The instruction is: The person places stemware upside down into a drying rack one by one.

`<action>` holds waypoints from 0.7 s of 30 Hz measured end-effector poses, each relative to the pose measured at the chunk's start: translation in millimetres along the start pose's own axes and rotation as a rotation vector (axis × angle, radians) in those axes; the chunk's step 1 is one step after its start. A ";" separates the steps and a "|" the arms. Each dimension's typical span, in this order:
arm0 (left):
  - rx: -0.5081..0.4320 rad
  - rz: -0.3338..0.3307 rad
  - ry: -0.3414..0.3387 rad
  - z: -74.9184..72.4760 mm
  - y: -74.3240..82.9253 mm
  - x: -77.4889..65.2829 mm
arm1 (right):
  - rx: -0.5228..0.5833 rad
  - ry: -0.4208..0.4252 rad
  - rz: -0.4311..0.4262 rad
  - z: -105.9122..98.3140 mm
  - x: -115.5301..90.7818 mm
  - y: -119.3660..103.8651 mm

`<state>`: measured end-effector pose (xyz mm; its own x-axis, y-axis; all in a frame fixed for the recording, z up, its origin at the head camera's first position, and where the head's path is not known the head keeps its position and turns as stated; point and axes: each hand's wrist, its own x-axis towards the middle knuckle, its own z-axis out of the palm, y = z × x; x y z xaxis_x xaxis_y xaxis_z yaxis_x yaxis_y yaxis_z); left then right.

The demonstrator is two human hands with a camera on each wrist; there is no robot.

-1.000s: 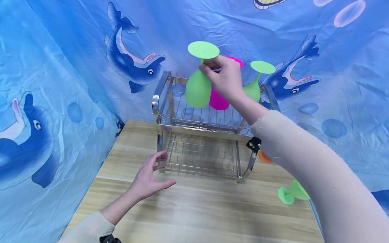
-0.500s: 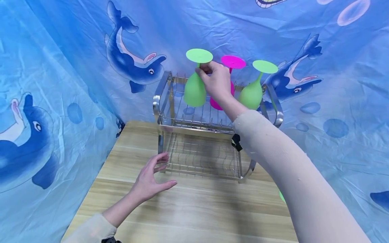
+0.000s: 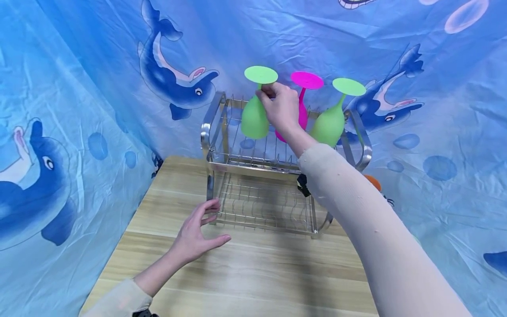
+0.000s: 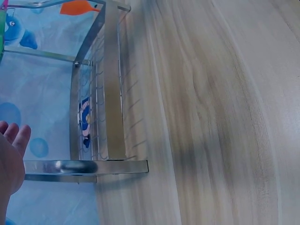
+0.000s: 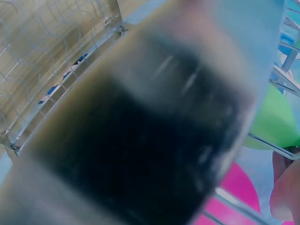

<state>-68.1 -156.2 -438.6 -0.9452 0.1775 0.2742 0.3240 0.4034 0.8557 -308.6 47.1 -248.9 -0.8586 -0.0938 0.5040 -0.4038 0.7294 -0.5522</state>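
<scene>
My right hand [image 3: 283,105] pinches the stem of a green wine glass [image 3: 255,118], turned upside down over the left part of the metal dish rack's [image 3: 261,167] upper tier. To its right a pink wine glass [image 3: 303,112] stands inverted, partly hidden behind the hand. Farther right another green wine glass [image 3: 329,123] is upside down and leans. In the right wrist view, a green bowl [image 5: 274,119] and the pink one show past the blurred rack bar. My left hand [image 3: 194,233] is beside the rack's lower left leg, thumb and fingers spread apart, holding nothing.
The rack's lower tier of wire [image 3: 261,202] sits just above the wooden table [image 3: 237,273]. A blue dolphin-print curtain [image 3: 99,88] hangs behind and at both sides. An orange object [image 3: 372,182] shows at the right, partly behind the sleeve.
My right hand has lowered the green glass slightly and shifted a little left, uncovering more of the pink glass. The left hand has stayed in place.
</scene>
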 end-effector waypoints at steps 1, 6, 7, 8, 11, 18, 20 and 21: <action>-0.002 -0.001 0.000 0.4 0.1 0.1 | 0.001 0.001 0.000 0.3 -0.1 1.0; -0.004 -0.007 -0.003 2.2 0.9 0.4 | 0.059 -0.009 0.026 1.5 -1.3 4.1; -0.001 -0.007 -0.004 2.4 1.0 0.7 | 0.069 -0.012 0.032 1.3 -1.9 4.6; 0.000 -0.007 -0.004 2.7 1.0 0.9 | 0.078 -0.015 0.040 1.0 -2.6 5.3; 0.007 -0.006 -0.009 3.0 1.5 2.0 | 0.104 -0.026 0.052 -0.9 -5.0 7.8; 0.000 0.003 -0.012 0.8 2.5 5.4 | 0.223 -0.096 0.076 -13.5 -21.1 9.9; 0.003 0.008 -0.012 -0.1 2.8 6.4 | 0.255 -0.121 0.054 -19.9 -31.1 8.8; 0.007 0.011 -0.012 -0.6 2.8 6.9 | 0.277 -0.136 0.041 -24.2 -36.6 7.7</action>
<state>-73.8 -154.3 -434.0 -0.9410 0.1930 0.2778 0.3345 0.4079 0.8495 -272.6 72.5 -255.6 -0.9029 -0.1713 0.3943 -0.4225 0.5238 -0.7397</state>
